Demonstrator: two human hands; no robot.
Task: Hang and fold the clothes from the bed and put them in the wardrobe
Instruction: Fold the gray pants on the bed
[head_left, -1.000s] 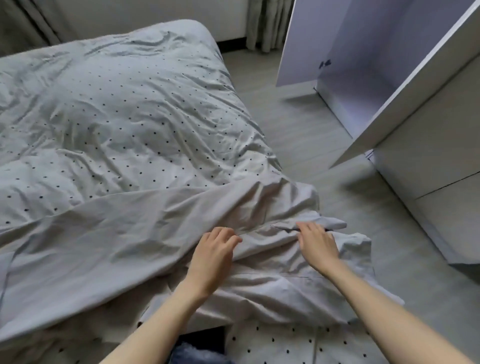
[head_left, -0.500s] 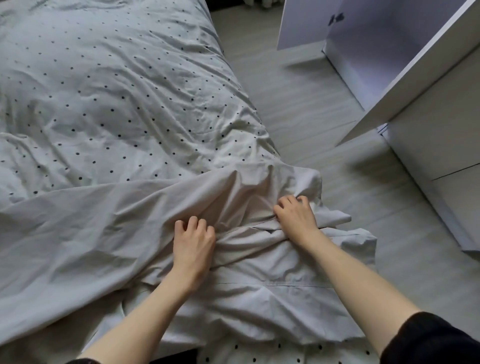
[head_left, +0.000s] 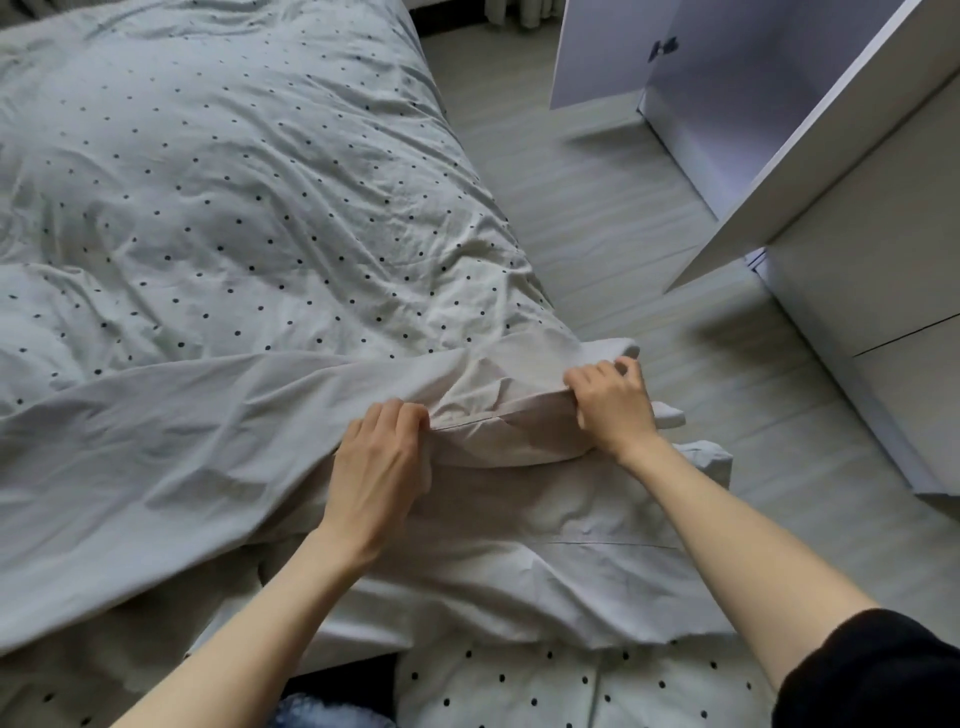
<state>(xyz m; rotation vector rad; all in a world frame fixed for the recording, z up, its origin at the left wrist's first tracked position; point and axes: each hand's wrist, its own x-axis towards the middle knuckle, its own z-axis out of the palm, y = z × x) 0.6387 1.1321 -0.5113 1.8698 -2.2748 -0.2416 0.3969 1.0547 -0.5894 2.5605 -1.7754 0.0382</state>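
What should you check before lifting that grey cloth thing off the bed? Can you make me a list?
1. Left hand pinching the folded edge of the plain light grey garment: ok.
2. Right hand gripping the same edge near the bed's corner: ok.
3. Garment free of the polka-dot duvet: cannot tell, it lies spread over it.
4. Type of garment, to hang or to fold: cannot tell, too crumpled.
5. White wardrobe door open for putting it away: ok.
6. Grey wooden floor between bed and wardrobe free of obstacles: ok where visible.
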